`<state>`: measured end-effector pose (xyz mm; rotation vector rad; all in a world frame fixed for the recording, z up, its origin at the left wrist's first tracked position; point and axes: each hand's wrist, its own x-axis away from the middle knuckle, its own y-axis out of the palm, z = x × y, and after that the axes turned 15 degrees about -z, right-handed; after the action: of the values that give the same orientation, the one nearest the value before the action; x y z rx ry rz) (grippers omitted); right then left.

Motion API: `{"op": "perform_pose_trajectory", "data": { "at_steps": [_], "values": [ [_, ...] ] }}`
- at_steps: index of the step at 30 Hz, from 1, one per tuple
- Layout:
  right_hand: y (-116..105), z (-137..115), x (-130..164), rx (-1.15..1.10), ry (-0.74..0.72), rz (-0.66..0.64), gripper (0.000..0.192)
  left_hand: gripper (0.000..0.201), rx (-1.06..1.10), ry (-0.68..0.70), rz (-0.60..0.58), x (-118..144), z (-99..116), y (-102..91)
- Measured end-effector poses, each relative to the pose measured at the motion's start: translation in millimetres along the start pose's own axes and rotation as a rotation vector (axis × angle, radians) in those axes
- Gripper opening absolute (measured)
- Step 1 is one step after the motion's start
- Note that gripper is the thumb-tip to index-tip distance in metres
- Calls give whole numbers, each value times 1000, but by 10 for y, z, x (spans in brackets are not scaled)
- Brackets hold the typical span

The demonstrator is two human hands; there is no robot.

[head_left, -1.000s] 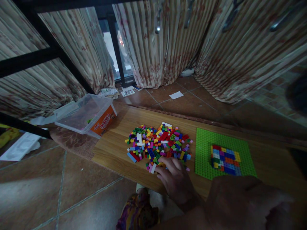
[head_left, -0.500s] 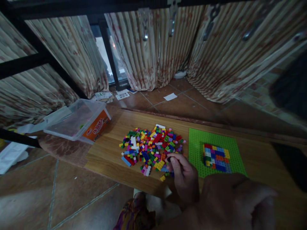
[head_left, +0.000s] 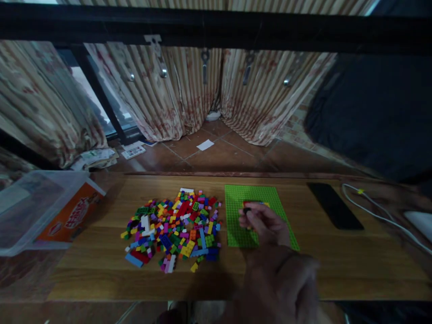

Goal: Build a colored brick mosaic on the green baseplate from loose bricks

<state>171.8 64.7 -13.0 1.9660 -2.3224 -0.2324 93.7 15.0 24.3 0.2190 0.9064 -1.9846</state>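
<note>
A small dark brick (head_left: 246,210) is pinched in the fingertips of one hand (head_left: 266,222) over the green baseplate (head_left: 236,225), right of the loose brick pile (head_left: 173,227); studs are best aligned before pressing.

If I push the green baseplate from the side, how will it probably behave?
The green baseplate looks thin and flat, so it is probably light and would slide on the smooth wooden table rather than tip. It lies flat with no curl, so likely fairly stiff. The right hand, pinching a small dark brick above it, might steady it.
</note>
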Motion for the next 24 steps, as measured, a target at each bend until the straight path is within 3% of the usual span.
{"op": "perform_pose_trajectory", "data": {
  "at_steps": [3,6,8,10,13,24],
  "values": [
    [-357,-137,-56,25,-27,172,29,20,122,-4,7,-3,-56,-52],
    [-617,-172,-62,163,-2,274,30,23,171,-194,-63,-34,-133,-57],
    [-712,-146,-51,345,35,257,26,23,112,-361,-154,-59,-205,-34],
    [-758,-113,-39,534,75,219,23,27,8,-498,-261,-76,-281,0],
    [-787,-89,-29,690,125,218,24,35,-107,-576,-365,-82,-359,46],
    [-805,-41,-17,807,170,215,18,42,-205,-614,-344,-97,-400,68]
  ]
}}
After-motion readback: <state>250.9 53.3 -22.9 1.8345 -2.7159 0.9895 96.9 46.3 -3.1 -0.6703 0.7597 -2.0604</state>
